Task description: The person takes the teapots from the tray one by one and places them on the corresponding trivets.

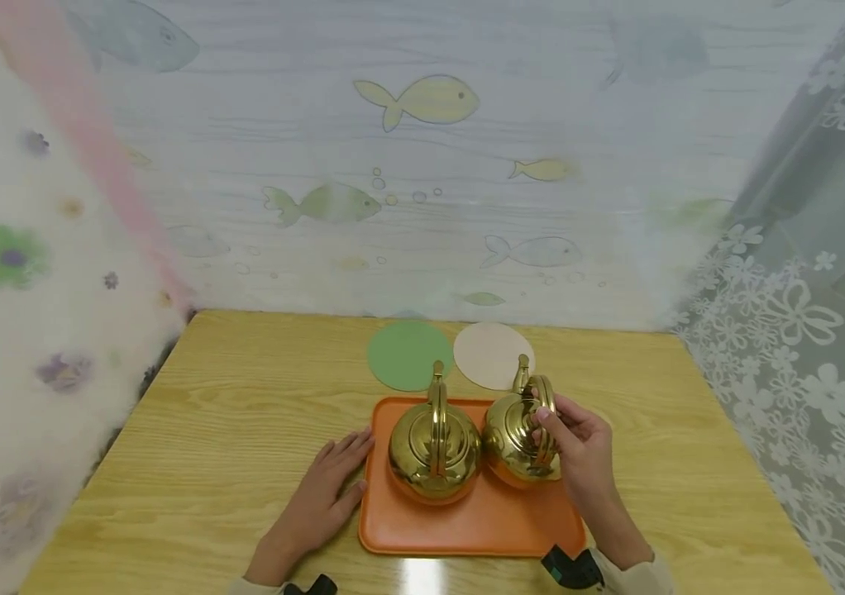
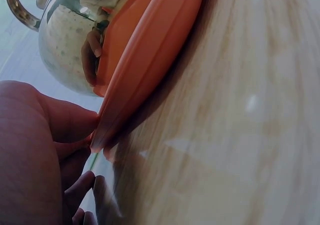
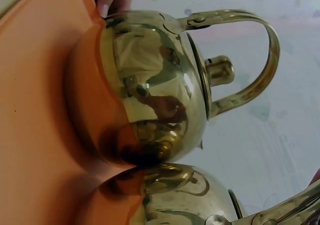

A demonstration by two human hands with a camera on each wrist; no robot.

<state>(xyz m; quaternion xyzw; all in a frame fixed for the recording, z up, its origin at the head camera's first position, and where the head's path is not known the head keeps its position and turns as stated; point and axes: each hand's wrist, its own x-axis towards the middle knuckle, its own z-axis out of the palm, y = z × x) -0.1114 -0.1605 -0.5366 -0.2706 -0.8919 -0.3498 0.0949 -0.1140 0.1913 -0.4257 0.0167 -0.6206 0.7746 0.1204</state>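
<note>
Two shiny brass kettles sit on an orange tray (image 1: 467, 533) with a raised rim. The left kettle (image 1: 422, 463) has an upright arched handle and a spout facing the back; its round body and knobbed lid fill the right wrist view. My right hand (image 1: 586, 454) grips the arched handle of the right kettle (image 1: 504, 438), thumb on the near side. In the right wrist view the two round bodies meet side by side. My left hand (image 1: 326, 492) touches the tray's left edge, its fingers extended; in the left wrist view the thumb (image 2: 75, 117) lies at the rim.
Behind the tray, a green round mat (image 1: 408, 355) and a pale round mat (image 1: 485, 351) lie side by side on the wooden table (image 1: 244, 397). A fish-patterned curtain (image 1: 303, 273) hangs at the table's back edge. Flowered lace (image 1: 802, 430) hangs at the right.
</note>
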